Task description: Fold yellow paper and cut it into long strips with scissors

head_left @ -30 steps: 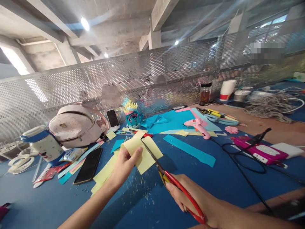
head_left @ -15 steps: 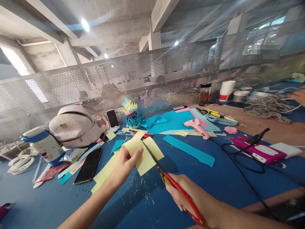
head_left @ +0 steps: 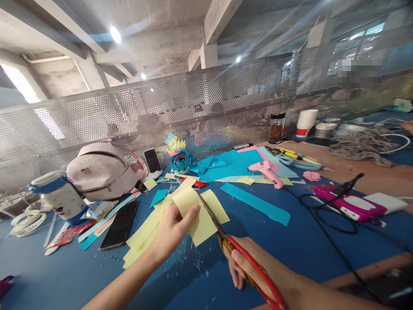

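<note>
Between thumb and fingers, my left hand (head_left: pixel 176 228) pinches a piece of yellow paper (head_left: pixel 203 226) above the blue tabletop. My right hand (head_left: pixel 254 258) grips red-handled scissors (head_left: pixel 250 254), whose blades lie along the paper's right side. Right of the blades a second yellow flap (head_left: pixel 215 206) shows; whether it is still joined to the held piece I cannot tell. Under and beside my left wrist lie yellow paper strips (head_left: pixel 142 241). Tiny paper scraps are scattered on the table below my hands. Behind them stands a spiky blue and yellow paper piece (head_left: pixel 180 159).
Rightward are a blue paper strip (head_left: pixel 256 203), a pink glue gun (head_left: pixel 266 171) and a magenta power strip (head_left: pixel 350 203) with black cables. On the left are a dark phone (head_left: pixel 120 224), a tumbler (head_left: pixel 61 198) and a pale backpack (head_left: pixel 103 170). A perforated metal screen (head_left: pixel 193 99) stands behind.
Both hands have shifted slightly right and toward me with the yellow paper and scissors. The scissor blades look more closed than before. Another person's hand at the far right has mostly left view.
</note>
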